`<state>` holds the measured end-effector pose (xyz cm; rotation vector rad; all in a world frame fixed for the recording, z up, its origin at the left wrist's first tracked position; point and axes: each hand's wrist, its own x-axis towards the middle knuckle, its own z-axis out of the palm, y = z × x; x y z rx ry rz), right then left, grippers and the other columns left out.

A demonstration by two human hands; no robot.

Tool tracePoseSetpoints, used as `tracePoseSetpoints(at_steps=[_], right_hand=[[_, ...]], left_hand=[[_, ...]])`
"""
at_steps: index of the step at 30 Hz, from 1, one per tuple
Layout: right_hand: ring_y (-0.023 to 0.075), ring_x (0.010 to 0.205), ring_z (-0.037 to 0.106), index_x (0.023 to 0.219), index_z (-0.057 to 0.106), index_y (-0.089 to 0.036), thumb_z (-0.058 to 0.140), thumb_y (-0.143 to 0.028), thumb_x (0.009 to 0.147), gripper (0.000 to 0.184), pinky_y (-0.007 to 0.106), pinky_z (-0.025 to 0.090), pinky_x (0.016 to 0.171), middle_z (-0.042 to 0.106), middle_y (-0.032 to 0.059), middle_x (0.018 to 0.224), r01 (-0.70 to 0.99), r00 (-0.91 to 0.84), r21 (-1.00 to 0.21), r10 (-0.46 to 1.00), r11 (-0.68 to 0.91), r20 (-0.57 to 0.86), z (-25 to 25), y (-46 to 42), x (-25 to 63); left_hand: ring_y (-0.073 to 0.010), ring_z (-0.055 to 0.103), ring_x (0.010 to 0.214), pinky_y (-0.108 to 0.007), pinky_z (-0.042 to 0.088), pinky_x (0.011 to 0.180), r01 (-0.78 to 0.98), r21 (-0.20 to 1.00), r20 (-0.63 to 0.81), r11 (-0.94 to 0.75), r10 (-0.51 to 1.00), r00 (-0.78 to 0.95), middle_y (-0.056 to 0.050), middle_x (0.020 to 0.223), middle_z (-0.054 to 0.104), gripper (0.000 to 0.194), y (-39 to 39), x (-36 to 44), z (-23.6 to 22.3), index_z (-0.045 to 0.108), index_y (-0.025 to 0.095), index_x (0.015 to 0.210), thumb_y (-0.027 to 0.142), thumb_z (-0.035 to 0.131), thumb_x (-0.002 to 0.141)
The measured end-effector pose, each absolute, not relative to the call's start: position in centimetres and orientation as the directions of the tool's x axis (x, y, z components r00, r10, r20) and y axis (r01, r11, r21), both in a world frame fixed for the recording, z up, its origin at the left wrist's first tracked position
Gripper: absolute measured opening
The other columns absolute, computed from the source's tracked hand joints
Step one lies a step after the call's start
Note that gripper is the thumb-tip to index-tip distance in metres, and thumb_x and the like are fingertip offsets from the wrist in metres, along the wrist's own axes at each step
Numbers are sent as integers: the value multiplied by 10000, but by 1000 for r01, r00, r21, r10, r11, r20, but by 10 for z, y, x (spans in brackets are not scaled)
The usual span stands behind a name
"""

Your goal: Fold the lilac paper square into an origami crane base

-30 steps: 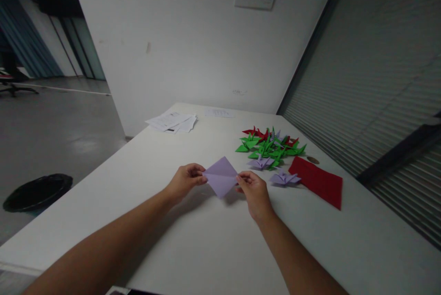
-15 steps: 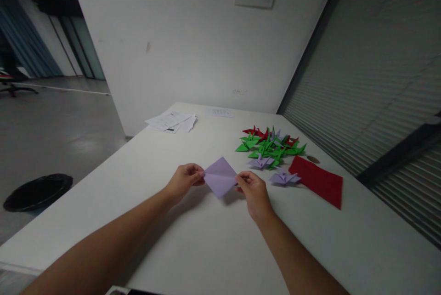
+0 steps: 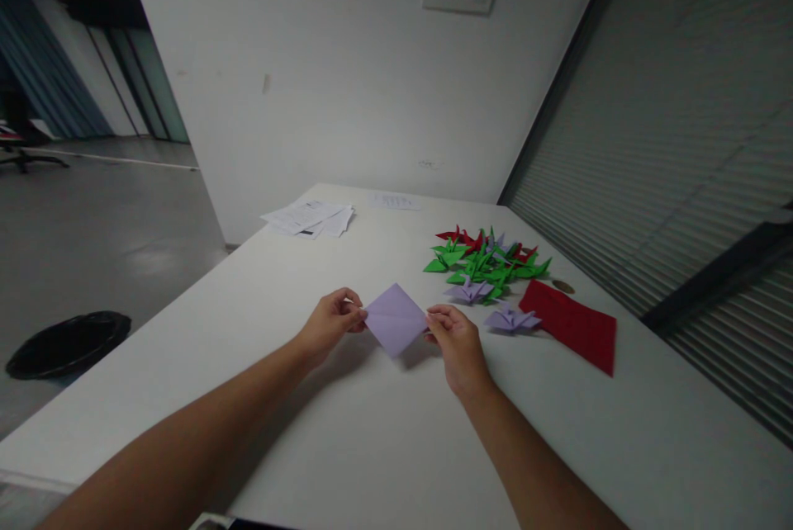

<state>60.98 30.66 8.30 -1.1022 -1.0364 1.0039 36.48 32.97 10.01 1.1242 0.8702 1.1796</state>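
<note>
A square of purple origami paper (image 3: 396,320) is stretched between my two hands just above the table, turned like a diamond, with a crease running across its middle. My left hand (image 3: 334,322) pinches its left corner between thumb and fingers. At the right corner, my right hand (image 3: 453,340) pinches it the same way. To the right of my right hand lie two purple paper cranes (image 3: 512,319). Behind them is a cluster of green paper cranes (image 3: 483,266) mixed with red paper cranes (image 3: 469,240).
Red paper sheets (image 3: 573,324) lie on the white table (image 3: 372,447) at the right, near a small brown round object (image 3: 562,286). Printed papers (image 3: 313,218) rest at the back left. A black-lined bin (image 3: 68,344) stands on the floor at left; blinds (image 3: 669,183) border the right side.
The purple paper looks slightly flatter and tilted a little differently between my hands. Both hands keep their grip in nearly the same place.
</note>
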Motion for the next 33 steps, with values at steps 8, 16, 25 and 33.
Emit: tracePoseSetpoints(at_steps=[8, 16, 25, 33], right_hand=[[179, 656, 662, 907, 686, -184, 815, -449, 743, 337, 290, 543, 632, 732, 34, 726, 10, 171, -976, 961, 217, 215, 76, 312, 615], [181, 667, 666, 924, 667, -191, 737, -390, 814, 238, 299, 524, 660, 713, 19, 717, 163, -62, -949, 963, 269, 262, 82, 299, 603], [167, 669, 655, 968, 651, -185, 720, -373, 839, 238, 290, 512, 652, 709, 12, 725, 189, -166, -941, 954, 280, 250, 84, 292, 601], [162, 663, 648, 961, 654, -187, 718, -360, 841, 220, 284, 507, 651, 703, 5, 715, 197, -163, -935, 950, 295, 266, 81, 294, 602]], left_hand=[[-138, 656, 642, -284, 534, 678, -208, 976, -17, 69, 969, 245, -16, 691, 695, 401, 333, 363, 98, 690, 127, 891, 320, 914, 620], [-105, 592, 615, -221, 431, 584, -159, 986, -5, 60, 947, 321, 22, 730, 660, 533, 328, 365, 99, 644, 154, 1031, 235, 925, 585], [-99, 512, 585, -214, 350, 537, -62, 998, 33, -9, 920, 391, 36, 678, 596, 432, 322, 370, 99, 641, 145, 986, 326, 876, 672], [-92, 444, 546, -226, 286, 522, -44, 998, 50, -37, 936, 347, 36, 631, 557, 433, 322, 370, 100, 682, 135, 866, 515, 830, 719]])
